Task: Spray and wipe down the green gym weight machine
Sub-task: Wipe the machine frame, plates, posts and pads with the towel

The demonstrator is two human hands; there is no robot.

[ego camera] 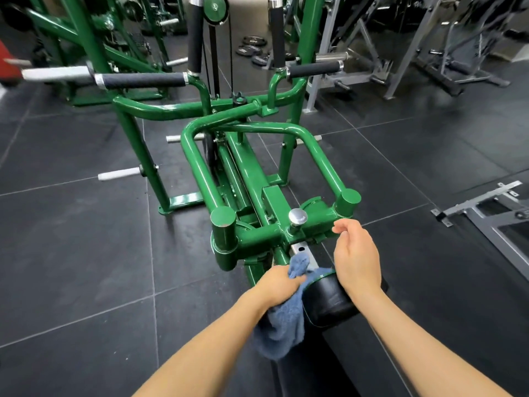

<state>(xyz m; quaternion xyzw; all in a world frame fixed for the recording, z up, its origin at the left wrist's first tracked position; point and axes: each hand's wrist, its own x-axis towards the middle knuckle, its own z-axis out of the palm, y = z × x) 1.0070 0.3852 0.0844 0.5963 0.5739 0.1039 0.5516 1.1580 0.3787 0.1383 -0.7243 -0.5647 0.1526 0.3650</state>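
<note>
The blue cloth (pixel 282 322) is partly hidden under the left hand (pixel 279 285); at 12 o'clock the green machine (pixel 257 179) is cut off

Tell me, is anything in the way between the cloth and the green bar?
Nothing visible blocks it. The left hand holds the cloth just below the green bar, beside the black pad. The right hand hovers empty.
</note>
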